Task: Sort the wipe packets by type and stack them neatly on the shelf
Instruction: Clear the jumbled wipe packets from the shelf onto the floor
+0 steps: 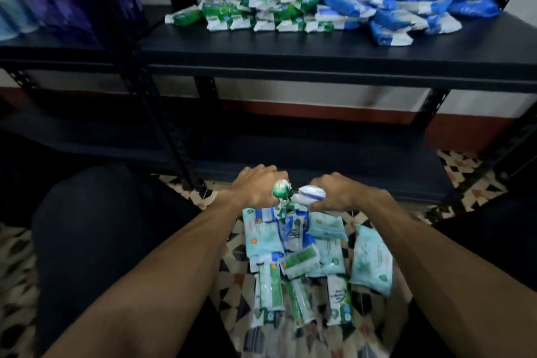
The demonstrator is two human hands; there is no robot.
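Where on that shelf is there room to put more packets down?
The shelf is bare along its front edge, before the green packets and the blue packets, widest at the left front corner. Its middle, back and right are crowded with packets.

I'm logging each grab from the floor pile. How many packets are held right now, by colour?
green-and-white packet, gripped by the left hand: 1
blue-and-white packet, gripped by the right hand: 1
Total: 2 visible; any more under the fingers cannot be told.
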